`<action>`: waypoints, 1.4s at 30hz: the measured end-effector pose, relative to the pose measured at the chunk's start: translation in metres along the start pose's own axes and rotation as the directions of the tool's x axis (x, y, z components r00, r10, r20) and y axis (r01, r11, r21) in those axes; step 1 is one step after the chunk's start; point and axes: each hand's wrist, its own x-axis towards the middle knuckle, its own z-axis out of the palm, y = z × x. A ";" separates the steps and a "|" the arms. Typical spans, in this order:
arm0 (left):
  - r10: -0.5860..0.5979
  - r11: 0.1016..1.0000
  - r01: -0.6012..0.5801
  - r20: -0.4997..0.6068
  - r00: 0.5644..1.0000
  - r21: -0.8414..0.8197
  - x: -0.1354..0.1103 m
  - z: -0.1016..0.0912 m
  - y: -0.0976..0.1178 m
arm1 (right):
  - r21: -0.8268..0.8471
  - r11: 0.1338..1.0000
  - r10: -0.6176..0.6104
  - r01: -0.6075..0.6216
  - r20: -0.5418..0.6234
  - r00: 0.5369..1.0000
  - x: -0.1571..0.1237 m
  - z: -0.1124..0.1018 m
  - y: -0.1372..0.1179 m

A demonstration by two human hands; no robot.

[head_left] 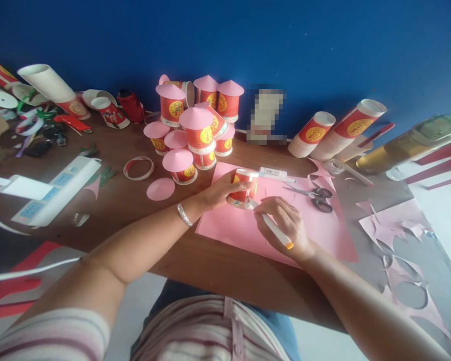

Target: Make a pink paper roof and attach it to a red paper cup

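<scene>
My left hand (225, 191) is wrapped round a red and white paper cup (244, 181), held over a sheet of pink paper (225, 230). In my right hand (283, 220) is a white pen-like craft knife (275, 230) with an orange end, its tip at the cup's patterned rim. Whether the tip pierces the cup I cannot tell. Black-handled scissors (319, 193) lie on the pink sheet to the right. Behind the cup rests a white box-shaped item with a blue tip (273, 173).
Several red cups with pink cone roofs (197, 125) stand at the back. Stacked paper cups (351, 125) lean on the right, near a gold bottle (409, 145). A power strip (56, 190) lies left. Pink paper scraps (409, 296) cover the right side.
</scene>
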 end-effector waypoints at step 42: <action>-0.007 1.000 0.006 -0.052 0.999 -0.021 0.000 0.000 -0.002 | -0.012 0.999 -0.034 0.034 0.011 0.999 -0.002 0.001 -0.002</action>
